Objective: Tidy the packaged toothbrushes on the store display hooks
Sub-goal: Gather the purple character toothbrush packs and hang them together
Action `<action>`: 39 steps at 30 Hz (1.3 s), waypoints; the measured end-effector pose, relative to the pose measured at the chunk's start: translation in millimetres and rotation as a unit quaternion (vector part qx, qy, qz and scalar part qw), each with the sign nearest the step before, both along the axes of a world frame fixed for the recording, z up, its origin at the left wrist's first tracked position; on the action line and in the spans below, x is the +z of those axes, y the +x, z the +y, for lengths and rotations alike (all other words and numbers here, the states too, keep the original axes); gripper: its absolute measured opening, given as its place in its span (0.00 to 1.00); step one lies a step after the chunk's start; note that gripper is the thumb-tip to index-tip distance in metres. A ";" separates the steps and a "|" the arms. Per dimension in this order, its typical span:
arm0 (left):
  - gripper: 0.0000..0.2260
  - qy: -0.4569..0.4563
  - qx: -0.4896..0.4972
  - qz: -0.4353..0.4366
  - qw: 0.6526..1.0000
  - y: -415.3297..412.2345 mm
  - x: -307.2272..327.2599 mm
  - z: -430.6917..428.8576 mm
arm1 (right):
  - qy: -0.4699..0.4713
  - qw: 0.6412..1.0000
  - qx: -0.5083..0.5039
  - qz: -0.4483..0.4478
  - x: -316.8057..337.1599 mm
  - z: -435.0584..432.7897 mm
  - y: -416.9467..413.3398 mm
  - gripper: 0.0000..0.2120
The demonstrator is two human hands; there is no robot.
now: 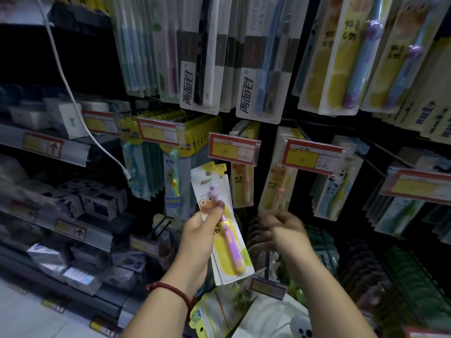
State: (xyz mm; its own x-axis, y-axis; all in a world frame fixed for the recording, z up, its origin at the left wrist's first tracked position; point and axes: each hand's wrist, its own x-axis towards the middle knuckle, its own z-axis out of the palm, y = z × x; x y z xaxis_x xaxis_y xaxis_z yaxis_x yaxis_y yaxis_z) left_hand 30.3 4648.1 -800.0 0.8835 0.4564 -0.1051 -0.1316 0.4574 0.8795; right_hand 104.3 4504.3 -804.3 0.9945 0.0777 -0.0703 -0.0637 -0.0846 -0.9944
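Thumb-pinched in my left hand (197, 232), the purple toothbrush pack (229, 242) stands upright just below the price tag (233, 148), hole uppermost, likely for rehanging. My right hand (280, 225) is blurred, so I cannot tell its grip.

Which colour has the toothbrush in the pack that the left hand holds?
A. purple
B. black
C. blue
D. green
A: the left hand grips a pack whose toothbrush has a purple handle, lying on a yellow card.
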 end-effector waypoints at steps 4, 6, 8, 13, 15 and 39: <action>0.06 -0.026 -0.013 -0.002 1.000 -1.7 3.7 -3.1 | 0.014 0.984 0.177 0.033 5.3 7.2 -16.4 0.04; 0.06 -0.023 -0.017 0.004 1.000 -3.2 5.0 -3.2 | 0.026 0.983 0.178 0.021 1.9 6.7 -15.9 0.05; 0.07 -0.007 -0.026 0.008 1.000 -5.0 5.0 -2.5 | 0.055 0.983 0.174 0.024 0.0 5.3 -16.9 0.07; 0.10 0.007 -0.052 0.014 0.999 -6.7 5.9 -4.2 | 0.116 0.978 0.170 0.020 0.3 -0.9 -16.7 0.10; 0.10 -0.002 -0.052 0.011 0.999 -6.5 7.8 -5.7 | 0.115 0.975 0.188 0.018 1.3 -3.8 -16.1 0.10; 0.11 0.031 -0.035 0.014 0.999 -7.4 2.1 3.1 | 0.072 0.996 0.050 -0.021 6.3 4.7 -5.2 0.06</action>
